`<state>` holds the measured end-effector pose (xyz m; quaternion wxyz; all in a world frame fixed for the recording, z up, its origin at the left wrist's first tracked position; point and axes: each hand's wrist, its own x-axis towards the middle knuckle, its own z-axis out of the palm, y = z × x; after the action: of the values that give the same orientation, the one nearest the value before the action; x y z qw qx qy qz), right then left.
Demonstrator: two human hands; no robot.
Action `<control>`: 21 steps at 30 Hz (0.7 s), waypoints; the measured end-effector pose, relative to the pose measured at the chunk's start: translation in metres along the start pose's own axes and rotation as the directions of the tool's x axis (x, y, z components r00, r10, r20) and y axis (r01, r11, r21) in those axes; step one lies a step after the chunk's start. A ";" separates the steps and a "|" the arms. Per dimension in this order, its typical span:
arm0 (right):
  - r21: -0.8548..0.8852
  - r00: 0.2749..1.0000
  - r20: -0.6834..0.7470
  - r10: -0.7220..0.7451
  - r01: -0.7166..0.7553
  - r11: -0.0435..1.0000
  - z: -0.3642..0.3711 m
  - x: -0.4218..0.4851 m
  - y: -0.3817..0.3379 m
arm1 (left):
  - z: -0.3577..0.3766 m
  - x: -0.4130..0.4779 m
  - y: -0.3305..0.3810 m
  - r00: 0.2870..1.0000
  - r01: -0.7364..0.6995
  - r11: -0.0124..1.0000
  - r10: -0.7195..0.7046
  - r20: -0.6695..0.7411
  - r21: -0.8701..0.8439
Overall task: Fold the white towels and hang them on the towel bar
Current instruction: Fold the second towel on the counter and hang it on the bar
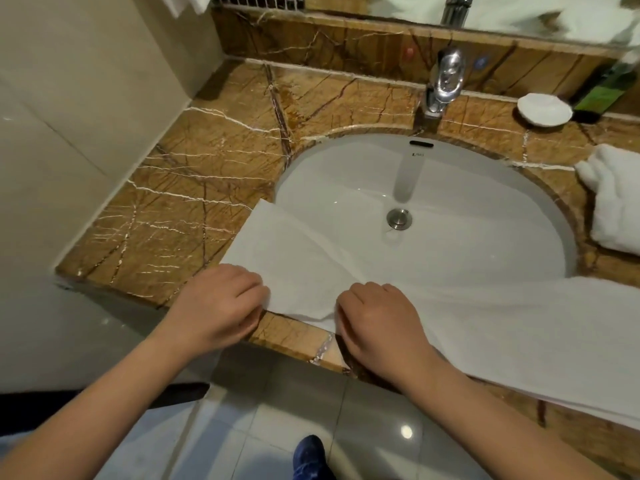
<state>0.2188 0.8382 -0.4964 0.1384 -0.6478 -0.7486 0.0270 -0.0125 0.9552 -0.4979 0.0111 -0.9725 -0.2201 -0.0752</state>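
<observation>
A long white towel point(502, 327) lies flat along the front of the brown marble counter point(180, 209), covering the near rim of the white sink point(450, 202) and sagging into the basin. My left hand point(221, 303) pinches the towel's near left edge, fingers curled. My right hand point(377, 320) grips the near edge a little to the right, where the cloth bunches. A second white towel point(616, 199), folded thick, rests on the counter at the right. White towels hanging at the top left point(194, 1) are only partly in view; no towel bar shows.
A chrome tap point(445, 81) stands behind the sink. A white soap dish point(543, 109) and a green bottle point(602, 95) sit at the back right. A beige tiled wall point(69, 133) bounds the counter's left side. Below are grey floor tiles and a blue shoe point(310, 459).
</observation>
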 end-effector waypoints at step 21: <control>0.115 0.997 -0.078 -0.016 0.025 0.993 0.007 0.013 -0.026 | -0.015 -0.001 -0.063 0.950 0.000 0.988 0.048 -0.309 0.152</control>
<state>0.1904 0.8472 -0.4953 0.2050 -0.6314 -0.7466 0.0441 -0.0423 1.0111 -0.4842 0.1199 -0.9474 -0.2087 -0.2107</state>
